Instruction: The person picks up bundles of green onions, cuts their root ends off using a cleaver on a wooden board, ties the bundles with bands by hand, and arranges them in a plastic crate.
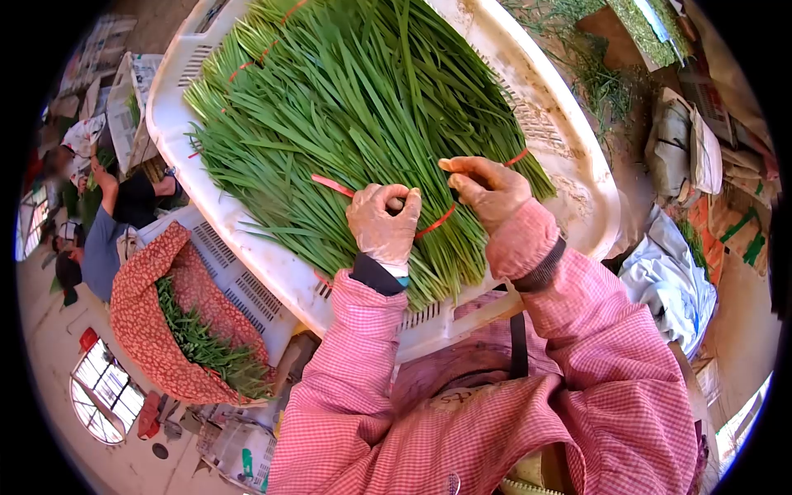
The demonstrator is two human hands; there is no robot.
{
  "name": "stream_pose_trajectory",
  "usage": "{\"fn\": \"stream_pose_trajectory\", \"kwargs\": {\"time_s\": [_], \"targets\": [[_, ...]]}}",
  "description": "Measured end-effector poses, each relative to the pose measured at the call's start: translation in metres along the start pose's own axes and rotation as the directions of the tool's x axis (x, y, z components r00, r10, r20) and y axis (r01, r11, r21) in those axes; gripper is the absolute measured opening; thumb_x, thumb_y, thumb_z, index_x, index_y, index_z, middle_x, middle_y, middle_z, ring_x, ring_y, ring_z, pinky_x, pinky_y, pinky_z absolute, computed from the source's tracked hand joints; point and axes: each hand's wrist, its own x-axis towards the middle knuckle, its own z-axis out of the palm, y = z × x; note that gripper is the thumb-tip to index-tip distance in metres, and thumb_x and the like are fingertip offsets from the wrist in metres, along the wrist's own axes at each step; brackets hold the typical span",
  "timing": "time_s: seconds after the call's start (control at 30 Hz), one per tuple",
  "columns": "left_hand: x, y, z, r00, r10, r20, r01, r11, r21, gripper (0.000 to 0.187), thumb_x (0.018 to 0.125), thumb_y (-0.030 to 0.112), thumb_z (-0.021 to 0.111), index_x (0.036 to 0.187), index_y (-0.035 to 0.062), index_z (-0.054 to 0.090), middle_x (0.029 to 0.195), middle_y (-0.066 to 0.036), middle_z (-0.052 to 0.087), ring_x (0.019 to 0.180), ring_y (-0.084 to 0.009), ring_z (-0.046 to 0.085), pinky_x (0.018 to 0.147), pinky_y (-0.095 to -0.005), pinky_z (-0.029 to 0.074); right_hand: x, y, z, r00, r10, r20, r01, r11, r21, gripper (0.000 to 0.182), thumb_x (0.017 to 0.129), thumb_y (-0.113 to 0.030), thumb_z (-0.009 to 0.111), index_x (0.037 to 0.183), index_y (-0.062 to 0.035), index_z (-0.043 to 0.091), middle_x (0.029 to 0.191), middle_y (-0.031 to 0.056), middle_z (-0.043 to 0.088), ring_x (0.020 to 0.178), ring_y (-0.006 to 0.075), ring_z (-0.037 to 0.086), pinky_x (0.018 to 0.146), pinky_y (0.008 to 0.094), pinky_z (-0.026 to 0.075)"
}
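Observation:
Bundles of long green garlic chives (330,115) fill a white plastic basket (177,132) in front of me. Red ties (436,221) run across the bundles. My left hand (384,221), in a thin translucent glove, is closed with thumb and fingertips together over the cut-end side of one bundle, close to a tie. To its right, my right hand (491,191), gloved too, pinches above the same leaves. What lies between the fingertips of either hand is too small to make out.
Left of the basket, a red patterned cloth (136,289) wraps more greens on a white crate (227,247). A co-worker (103,239) sits beyond it. On the right are a pale plastic sheet (672,276), a grey bundle (672,148) and scattered leaf scraps (602,87).

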Motion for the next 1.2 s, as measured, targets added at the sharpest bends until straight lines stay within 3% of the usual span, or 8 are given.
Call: {"fn": "stream_pose_trajectory", "kwargs": {"time_s": [0.33, 0.6, 0.7, 0.83, 0.87, 0.97, 1.0, 1.2], "targets": [[-0.001, -0.006, -0.003, 0.998, 0.058, 0.019, -0.055, 0.993, -0.104, 0.011, 0.063, 0.007, 0.069, 0.067, 0.0023, 0.061, 0.059, -0.003, 0.049, 0.059, -0.0168, 0.048, 0.058, -0.0294, 0.038, 0.042, -0.01, 0.028, 0.978, 0.084, 0.189, 0.028, 0.85, -0.526, 0.026, 0.076, -0.021, 0.065, 0.1, -0.0119, 0.061, 0.07, 0.0074, 0.06, 0.067, 0.0203, 0.058, 0.063, 0.0305, 0.046], [-0.002, -0.014, -0.007, 0.991, 0.007, 0.132, 0.023, 0.975, -0.22, 0.015, 0.066, 0.01, 0.069, 0.077, 0.0022, 0.064, 0.062, -0.003, 0.05, 0.06, -0.0153, 0.047, 0.058, -0.0291, 0.038, -0.046, -0.088, -0.081, 0.845, -0.1, 0.525, -0.118, 0.923, 0.366, 0.015, 0.081, -0.011, 0.055, 0.083, 0.0033, 0.054, 0.067, 0.009, 0.058, 0.051, 0.0116, 0.052, 0.042, 0.024, 0.042], [-0.002, -0.011, -0.007, 0.991, -0.077, 0.107, 0.11, 0.927, -0.359, 0.023, 0.067, 0.007, 0.066, 0.09, 0.0059, 0.064, 0.062, -0.003, 0.049, 0.06, -0.0172, 0.048, 0.056, -0.0309, 0.039, -0.061, -0.109, -0.173, 0.944, -0.326, 0.048, 0.294, 0.899, 0.326, 0.036, 0.078, -0.013, 0.058, 0.109, 0.0023, 0.048, 0.084, 0.0157, 0.06, 0.062, 0.0129, 0.056, 0.049, 0.0226, 0.045], [0.011, 0.001, -0.02, 0.862, 0.437, 0.255, -0.491, 0.845, 0.21, 0.033, 0.068, 0.007, 0.06, 0.1, 0.013, 0.062, 0.062, -0.004, 0.049, 0.061, -0.021, 0.049, 0.059, -0.0339, 0.037, -0.054, -0.087, -0.233, 0.57, -0.508, -0.646, -0.209, 0.671, -0.712, 0.051, 0.084, -0.007, 0.053, 0.131, -0.0079, 0.034, 0.109, 0.0131, 0.057, 0.091, 0.016, 0.057, 0.073, 0.0233, 0.046], [0.014, 0.0, -0.021, 0.838, 0.44, 0.324, -0.527, 0.807, 0.266, 0.031, 0.068, 0.008, 0.059, 0.099, 0.0153, 0.063, 0.063, -0.004, 0.049, 0.063, -0.0217, 0.049, 0.062, -0.0349, 0.037, -0.054, -0.071, -0.221, 0.595, -0.538, -0.597, 0.287, 0.836, -0.468, 0.046, 0.082, 0.002, 0.053, 0.125, -0.007, 0.042, 0.107, 0.0111, 0.058, 0.091, 0.015, 0.057, 0.074, 0.0251, 0.047], [0.008, -0.015, -0.026, 0.873, 0.427, 0.237, -0.478, 0.845, 0.24, 0.022, 0.068, 0.012, 0.063, 0.089, 0.0151, 0.064, 0.063, -0.003, 0.049, 0.065, -0.0212, 0.05, 0.062, -0.0345, 0.039, -0.055, -0.048, -0.116, 0.773, -0.537, -0.338, 0.463, 0.841, -0.278, 0.025, 0.076, -0.004, 0.064, 0.101, -0.0062, 0.062, 0.094, 0.0071, 0.063, 0.083, 0.0127, 0.059, 0.069, 0.0237, 0.048], [0.005, -0.019, -0.026, 0.879, 0.424, 0.219, -0.467, 0.856, 0.22, 0.021, 0.068, 0.012, 0.064, 0.088, 0.0147, 0.064, 0.062, -0.002, 0.048, 0.064, -0.021, 0.049, 0.062, -0.0344, 0.039, -0.057, -0.059, -0.081, 0.913, -0.251, -0.321, 0.055, 0.857, -0.513, 0.018, 0.078, -0.004, 0.061, 0.096, -0.0043, 0.063, 0.091, 0.0064, 0.064, 0.081, 0.0118, 0.059, 0.067, 0.0225, 0.047], [0.003, -0.023, -0.024, 0.899, 0.392, 0.193, -0.422, 0.894, 0.15, 0.018, 0.067, 0.011, 0.064, 0.085, 0.0136, 0.062, 0.061, -0.001, 0.047, 0.064, -0.0201, 0.049, 0.064, -0.0338, 0.039, -0.008, 0.013, 0.005, 0.957, -0.28, 0.078, 0.271, 0.762, -0.589, 0.016, 0.077, -0.011, 0.061, 0.092, -0.008, 0.064, 0.084, 0.0109, 0.061, 0.079, 0.0247, 0.059, 0.07, 0.0304, 0.047]]}}
